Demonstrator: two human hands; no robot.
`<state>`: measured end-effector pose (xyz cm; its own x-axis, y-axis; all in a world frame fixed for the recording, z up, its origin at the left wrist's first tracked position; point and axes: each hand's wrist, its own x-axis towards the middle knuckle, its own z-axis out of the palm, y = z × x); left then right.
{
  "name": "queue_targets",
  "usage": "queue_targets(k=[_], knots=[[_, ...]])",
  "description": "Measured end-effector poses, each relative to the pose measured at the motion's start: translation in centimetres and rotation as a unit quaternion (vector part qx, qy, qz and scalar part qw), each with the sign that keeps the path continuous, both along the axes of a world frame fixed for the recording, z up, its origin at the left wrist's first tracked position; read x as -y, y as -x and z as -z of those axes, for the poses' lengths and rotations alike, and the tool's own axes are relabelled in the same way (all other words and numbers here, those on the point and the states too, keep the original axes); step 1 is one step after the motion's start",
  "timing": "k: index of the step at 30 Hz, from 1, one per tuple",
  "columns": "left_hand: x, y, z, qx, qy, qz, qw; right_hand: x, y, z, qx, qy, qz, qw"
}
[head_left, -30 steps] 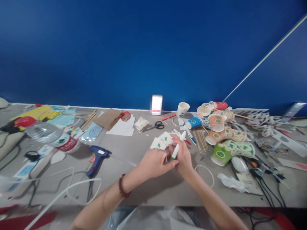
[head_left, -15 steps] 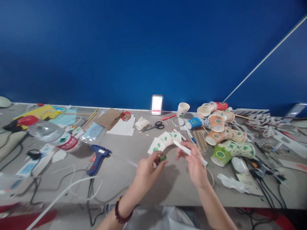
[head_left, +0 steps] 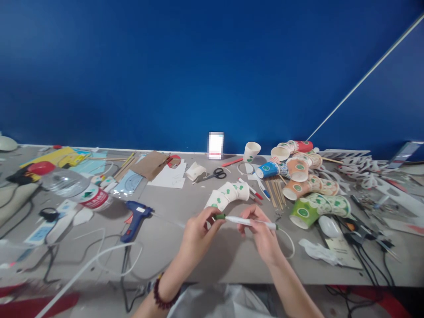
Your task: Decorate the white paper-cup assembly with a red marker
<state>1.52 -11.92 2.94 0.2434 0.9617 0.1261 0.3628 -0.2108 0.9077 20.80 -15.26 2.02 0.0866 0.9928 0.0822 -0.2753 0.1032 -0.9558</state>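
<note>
We see the left hand (head_left: 198, 232) with thumb and fingertips closed in a pinch on a green cap (head_left: 219, 217). The right hand (head_left: 262, 236) has its fingers curled and closed around the barrel of a white marker (head_left: 245, 221), which lies nearly level between the two hands, above the front part of the grey table (head_left: 185, 198). The cap sits at the marker's left end, though at this blur we cannot tell whether it is pushed on or just meeting the tip. Just beyond the hands we find a curved row of white paper cups (head_left: 229, 194) with green leaf prints; black-handled scissors (head_left: 218, 173) lie behind it, and a blue glue gun (head_left: 135, 221) lies left of the left hand.
</note>
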Motion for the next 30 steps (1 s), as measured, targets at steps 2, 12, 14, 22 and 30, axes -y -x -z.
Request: queue_targets(k=[2,12,14,22,30], knots=[[0.1,0.0,0.0,0.008,-0.007,0.011,1.000,0.1,-0.1,0.1,0.010,0.006,-0.014,1.000],[0.7,0.1,-1.0,0.004,-0.064,0.081,0.995,0.5,0.2,-0.2,-0.007,0.019,-0.089,0.996],[1.0,0.2,-1.2,0.005,-0.109,0.089,0.990,0.6,0.4,-0.4,-0.023,0.006,-0.097,0.995],[2.3,0.3,-1.0,-0.029,-0.221,0.115,0.968,1.9,1.1,-0.8,-0.087,0.010,-0.120,0.989],[1.5,1.1,-0.2,-0.023,-0.234,0.096,0.967,2.1,1.5,-1.2,0.029,0.016,-0.153,0.988]])
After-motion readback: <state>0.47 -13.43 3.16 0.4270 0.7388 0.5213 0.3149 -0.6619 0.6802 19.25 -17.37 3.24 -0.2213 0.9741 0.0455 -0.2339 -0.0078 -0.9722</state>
